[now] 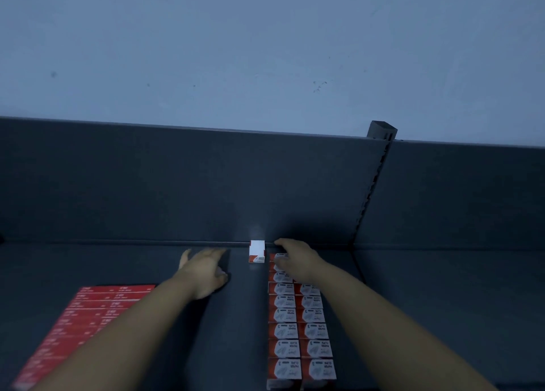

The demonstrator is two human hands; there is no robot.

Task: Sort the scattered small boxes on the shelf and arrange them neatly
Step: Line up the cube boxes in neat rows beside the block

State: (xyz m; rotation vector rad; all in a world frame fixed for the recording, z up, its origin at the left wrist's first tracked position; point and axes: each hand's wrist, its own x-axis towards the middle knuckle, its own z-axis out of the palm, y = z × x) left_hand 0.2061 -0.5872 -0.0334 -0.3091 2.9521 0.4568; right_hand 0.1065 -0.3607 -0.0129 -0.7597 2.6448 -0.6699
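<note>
A pale blue-grey wall (pixel 265 51), marked with a few dark specks, is seen high above the right hand (pixel 295 262). A dark back panel (pixel 177 184) is set directly behind that hand. A slotted upright post (pixel 373 184), capped in grey, is fixed up and to its right.

Dark grey shelf (pixel 118 261); pale blue-grey wall (pixel 236 51). Paper-clip boxes (pixel 299 323) red and white, with grey printing. Lone box (pixel 257 251) white, red-cornered. Flat red sheet (pixel 85 325), faint pale lettering, perhaps.
</note>
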